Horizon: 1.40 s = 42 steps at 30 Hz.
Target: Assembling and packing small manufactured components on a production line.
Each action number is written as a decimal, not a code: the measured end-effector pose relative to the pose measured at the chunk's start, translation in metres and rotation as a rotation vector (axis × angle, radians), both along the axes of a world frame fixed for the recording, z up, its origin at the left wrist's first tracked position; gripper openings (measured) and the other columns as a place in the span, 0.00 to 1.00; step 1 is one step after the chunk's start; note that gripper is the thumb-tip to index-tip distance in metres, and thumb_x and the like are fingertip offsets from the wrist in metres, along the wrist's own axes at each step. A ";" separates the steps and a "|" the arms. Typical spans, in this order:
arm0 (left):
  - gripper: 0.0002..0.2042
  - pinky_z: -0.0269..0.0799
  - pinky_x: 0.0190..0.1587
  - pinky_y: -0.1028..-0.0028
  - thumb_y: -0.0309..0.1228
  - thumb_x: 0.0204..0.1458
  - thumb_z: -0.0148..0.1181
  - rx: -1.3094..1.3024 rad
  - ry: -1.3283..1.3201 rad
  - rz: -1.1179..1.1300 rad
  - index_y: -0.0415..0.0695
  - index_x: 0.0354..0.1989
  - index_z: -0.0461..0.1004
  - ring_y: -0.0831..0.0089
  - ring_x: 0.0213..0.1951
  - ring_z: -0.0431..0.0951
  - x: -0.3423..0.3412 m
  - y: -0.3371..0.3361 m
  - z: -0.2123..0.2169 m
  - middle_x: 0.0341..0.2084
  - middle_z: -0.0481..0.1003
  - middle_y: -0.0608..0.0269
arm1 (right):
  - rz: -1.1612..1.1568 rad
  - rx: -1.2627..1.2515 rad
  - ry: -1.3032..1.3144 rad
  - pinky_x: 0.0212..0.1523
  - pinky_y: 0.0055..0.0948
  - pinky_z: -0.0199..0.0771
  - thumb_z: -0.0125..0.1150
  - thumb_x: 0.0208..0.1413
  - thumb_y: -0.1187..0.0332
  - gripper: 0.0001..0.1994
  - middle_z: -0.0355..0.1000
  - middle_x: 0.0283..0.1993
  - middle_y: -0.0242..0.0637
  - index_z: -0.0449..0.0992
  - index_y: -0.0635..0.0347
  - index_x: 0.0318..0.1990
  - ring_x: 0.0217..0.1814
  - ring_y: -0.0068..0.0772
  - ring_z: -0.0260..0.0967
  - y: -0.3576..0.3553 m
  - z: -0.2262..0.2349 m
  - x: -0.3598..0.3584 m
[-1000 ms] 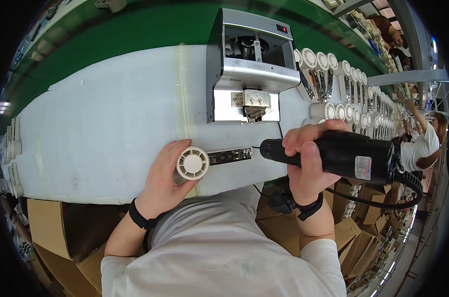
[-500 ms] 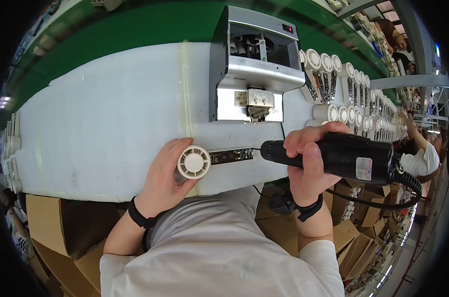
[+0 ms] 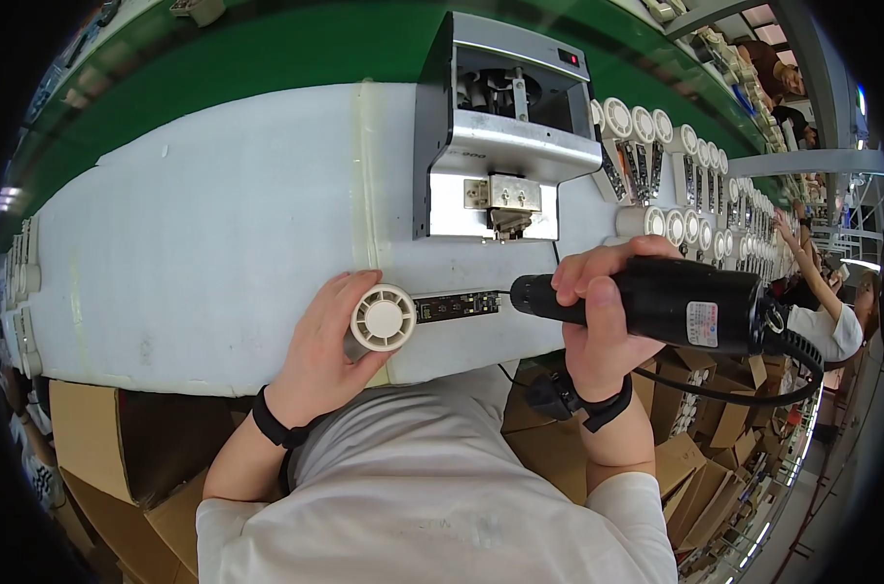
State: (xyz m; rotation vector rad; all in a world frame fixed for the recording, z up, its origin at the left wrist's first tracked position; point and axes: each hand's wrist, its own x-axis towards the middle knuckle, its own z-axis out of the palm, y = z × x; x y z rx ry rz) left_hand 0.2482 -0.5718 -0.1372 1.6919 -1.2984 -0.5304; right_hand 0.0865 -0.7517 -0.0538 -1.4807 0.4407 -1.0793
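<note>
My left hand (image 3: 315,341) is wrapped round a white round housing with a vented, fan-like cap (image 3: 384,317), which rests on the pale work mat. A narrow black circuit board (image 3: 457,306) extends from that housing to the right. In my right hand (image 3: 603,326) is a black electric screwdriver (image 3: 690,304), lying nearly level with its bit pointing left. The thin bit reaches the right end of the board; whether it sits in a screw is too small to tell. A cord loops from the screwdriver's rear end.
Beyond the board stands a silver-grey screw feeder (image 3: 520,146) with a small red display. Rows of similar white housings with boards (image 3: 656,146) fill the right side. Open cardboard boxes (image 3: 90,433) lie below the mat's front edge. Another person's arm (image 3: 812,268) shows far right.
The screwdriver's rear end and my right hand have shifted slightly left, while the bit stays at the board's end. My left hand and the housing look nearly still. The other person's arm has moved.
</note>
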 end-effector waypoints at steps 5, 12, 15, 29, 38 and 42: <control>0.33 0.68 0.56 0.58 0.25 0.42 0.70 0.003 -0.012 -0.014 0.38 0.59 0.63 0.47 0.55 0.69 0.000 0.001 0.000 0.53 0.69 0.48 | 0.006 -0.029 0.024 0.32 0.33 0.69 0.57 0.55 0.77 0.17 0.65 0.26 0.34 0.60 0.57 0.50 0.25 0.29 0.63 0.002 -0.002 0.003; 0.33 0.67 0.57 0.58 0.26 0.43 0.70 0.022 -0.019 -0.017 0.38 0.59 0.63 0.47 0.55 0.69 0.001 0.001 -0.001 0.53 0.69 0.49 | 0.033 -0.080 0.062 0.31 0.33 0.69 0.56 0.55 0.79 0.15 0.65 0.26 0.35 0.60 0.57 0.48 0.24 0.28 0.63 -0.003 -0.009 0.004; 0.33 0.67 0.57 0.60 0.24 0.42 0.69 0.003 -0.020 -0.019 0.40 0.60 0.62 0.49 0.55 0.70 0.001 0.002 -0.002 0.55 0.69 0.48 | 0.021 -0.049 0.047 0.30 0.33 0.69 0.55 0.55 0.80 0.16 0.65 0.26 0.36 0.59 0.58 0.48 0.24 0.28 0.63 -0.004 -0.010 0.004; 0.32 0.67 0.57 0.60 0.25 0.43 0.69 -0.001 -0.020 -0.009 0.39 0.59 0.61 0.48 0.55 0.69 0.000 0.005 0.001 0.53 0.69 0.48 | 0.004 -0.004 -0.155 0.32 0.35 0.69 0.58 0.53 0.77 0.20 0.65 0.27 0.34 0.61 0.60 0.54 0.25 0.28 0.63 -0.008 0.036 0.008; 0.33 0.66 0.58 0.59 0.26 0.43 0.69 -0.007 -0.062 -0.029 0.39 0.59 0.62 0.47 0.55 0.68 0.001 0.006 0.002 0.53 0.69 0.49 | -0.024 -0.243 -0.118 0.32 0.34 0.69 0.57 0.56 0.77 0.18 0.65 0.27 0.35 0.62 0.61 0.53 0.25 0.29 0.63 -0.017 0.037 0.045; 0.33 0.65 0.58 0.59 0.26 0.43 0.70 -0.015 -0.070 -0.039 0.39 0.59 0.62 0.48 0.56 0.68 0.002 0.004 0.002 0.54 0.69 0.50 | -0.037 -0.181 -0.038 0.30 0.34 0.70 0.55 0.55 0.80 0.17 0.66 0.27 0.36 0.62 0.62 0.52 0.24 0.29 0.63 -0.018 0.033 0.051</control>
